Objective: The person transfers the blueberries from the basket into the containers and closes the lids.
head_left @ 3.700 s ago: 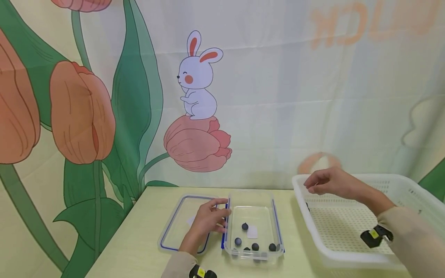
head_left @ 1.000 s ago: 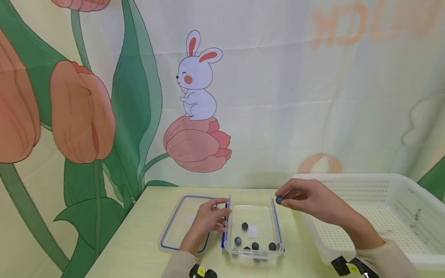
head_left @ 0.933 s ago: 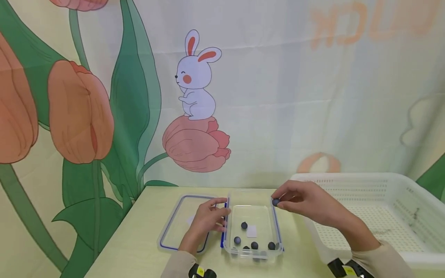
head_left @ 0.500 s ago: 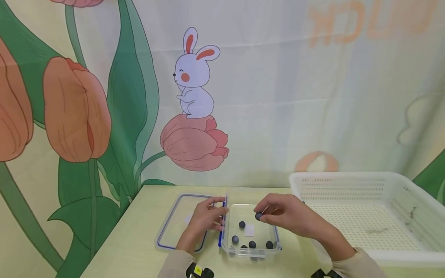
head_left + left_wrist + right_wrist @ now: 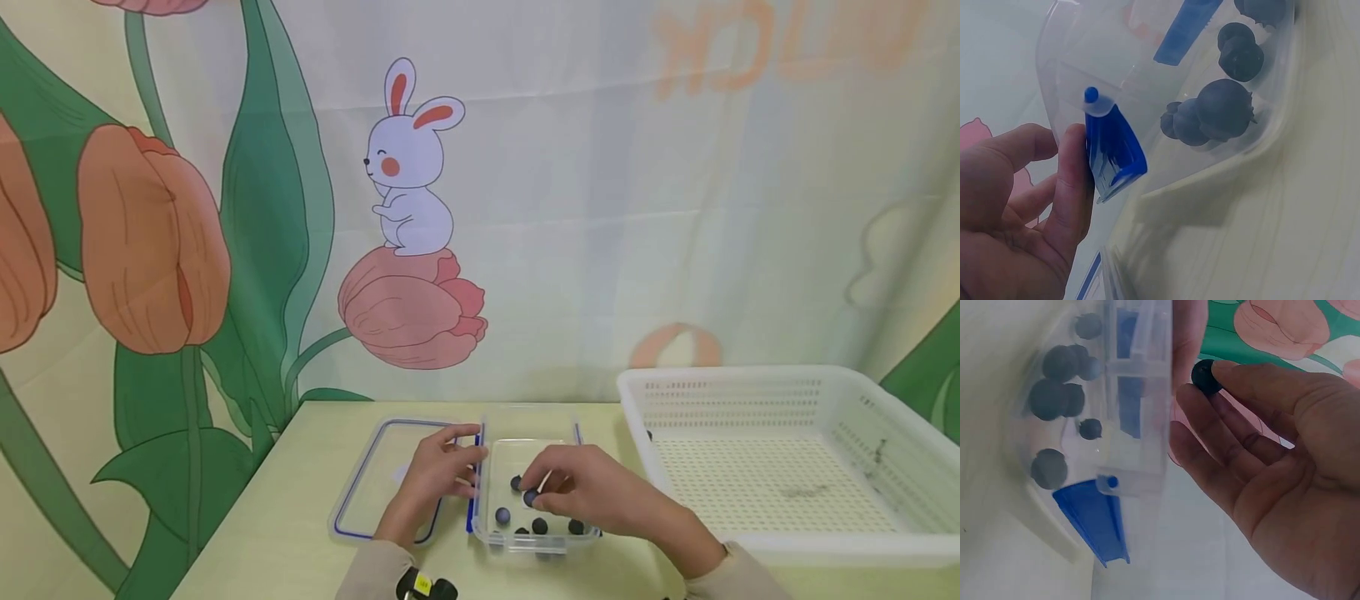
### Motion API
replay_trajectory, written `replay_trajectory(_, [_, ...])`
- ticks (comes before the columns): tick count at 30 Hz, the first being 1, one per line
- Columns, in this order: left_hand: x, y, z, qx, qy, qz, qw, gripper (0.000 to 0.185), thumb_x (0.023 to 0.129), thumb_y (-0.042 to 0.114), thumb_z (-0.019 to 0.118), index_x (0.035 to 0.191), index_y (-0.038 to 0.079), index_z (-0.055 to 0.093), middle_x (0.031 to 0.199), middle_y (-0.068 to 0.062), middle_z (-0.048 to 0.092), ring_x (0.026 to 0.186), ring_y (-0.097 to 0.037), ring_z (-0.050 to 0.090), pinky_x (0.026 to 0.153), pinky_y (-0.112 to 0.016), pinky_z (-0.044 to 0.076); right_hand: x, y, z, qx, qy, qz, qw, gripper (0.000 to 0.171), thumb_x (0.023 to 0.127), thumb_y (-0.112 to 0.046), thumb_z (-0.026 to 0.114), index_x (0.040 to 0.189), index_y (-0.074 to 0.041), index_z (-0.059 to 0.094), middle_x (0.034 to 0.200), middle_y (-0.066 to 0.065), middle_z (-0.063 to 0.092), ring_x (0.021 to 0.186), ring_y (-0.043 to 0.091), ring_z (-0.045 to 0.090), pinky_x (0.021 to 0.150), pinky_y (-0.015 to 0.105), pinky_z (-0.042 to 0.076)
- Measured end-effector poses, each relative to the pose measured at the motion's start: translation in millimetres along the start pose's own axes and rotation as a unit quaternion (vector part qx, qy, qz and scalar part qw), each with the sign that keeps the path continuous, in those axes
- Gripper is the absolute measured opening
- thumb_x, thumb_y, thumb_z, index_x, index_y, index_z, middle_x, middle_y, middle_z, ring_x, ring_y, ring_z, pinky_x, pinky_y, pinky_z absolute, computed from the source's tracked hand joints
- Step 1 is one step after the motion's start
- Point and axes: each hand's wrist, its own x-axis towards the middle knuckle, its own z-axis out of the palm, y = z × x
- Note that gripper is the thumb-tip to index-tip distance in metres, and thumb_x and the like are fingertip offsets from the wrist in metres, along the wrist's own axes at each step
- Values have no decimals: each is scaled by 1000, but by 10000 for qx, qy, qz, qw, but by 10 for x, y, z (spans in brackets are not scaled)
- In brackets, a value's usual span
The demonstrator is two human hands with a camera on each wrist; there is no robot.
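Note:
Low over the clear plastic box [image 5: 536, 543], my right hand [image 5: 600, 492] pinches one blueberry [image 5: 531, 497] between thumb and fingertips; the right wrist view shows this blueberry [image 5: 1206, 376] above the rim level. Several blueberries [image 5: 539, 526] lie on the box floor, most near its front end. My left hand [image 5: 435, 475] rests against the box's left side with its fingers fairly straight. In the left wrist view a fingertip touches the wall beside the blue latch [image 5: 1113, 147]. The right hand covers part of the box's right side in the head view.
The flat clear lid [image 5: 360, 500] with a blue seal lies on the table left of the box, partly behind the left hand. A white perforated basket [image 5: 750, 542] stands at the right; a dark round thing [image 5: 649, 436] shows at its left wall. A printed curtain [image 5: 555, 250] hangs behind.
My right hand has come from over the white basket leftward and down to the box, bringing a blueberry. My left hand stays at the box's side. The head view has shifted slightly.

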Motion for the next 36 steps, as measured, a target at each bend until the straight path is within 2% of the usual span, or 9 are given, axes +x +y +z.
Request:
replay_trajectory(3, [-7,5,-2,15,15,-18,10000,47,99,17,76,143,7,64,89,-11,64,67,-17,65,58,-28,63,18,25,56,27,-145,-12,9999,16,97,-4,76,110,-13,75,109,-2,75,88,18,75,74,26,61])
replay_trajectory(10, [-11,7,-15,62,32,32,10000,48,99,19,76,143,7,64,89,-11,65,69,-18,66,58,-29,63,46,59,130,-190,-305,-228,9991,14,96,-3,77,109,-9,75,109,2,75,89,6,71,81,26,61])
replay_trajectory(16, [-6,-5,-21,-1,16,10,10000,47,98,17,77,143,7,65,89,-11,65,67,-18,65,58,-29,63,16,1,70,-190,-258,-87,9994,16,97,-6,77,111,-13,75,110,-6,74,91,7,72,79,27,61])
replay_trajectory(21, [1,-2,-10,-110,-52,11,9999,48,98,16,77,143,6,64,90,-12,64,67,-17,65,57,-29,63,-66,-104,-129,-274,63,-108,9995,15,98,-12,77,113,-16,75,109,-7,75,91,11,74,79,29,61])
replay_trajectory(28, [12,-9,9,-121,-78,47,9999,49,98,16,77,144,6,63,89,-11,64,66,-16,64,57,-29,63,-190,-261,-503,-691,621,-406,9948,17,99,-15,77,116,-16,76,110,-7,74,93,10,74,89,33,62])
replay_trajectory(32, [18,-11,3,-86,-42,67,9999,49,98,17,78,144,6,64,88,-10,63,66,-17,64,57,-30,63,-219,-349,-727,-931,706,-454,9921,18,99,-15,78,117,-17,75,110,-7,75,94,11,74,88,33,62])
replay_trajectory(36, [25,-16,-8,-66,-2,-7,10000,47,98,16,77,142,7,65,88,-11,64,66,-17,65,58,-30,63,-236,-435,-956,-1118,682,-264,9910,19,100,-15,76,119,-17,74,110,-7,76,96,13,75,85,34,62])
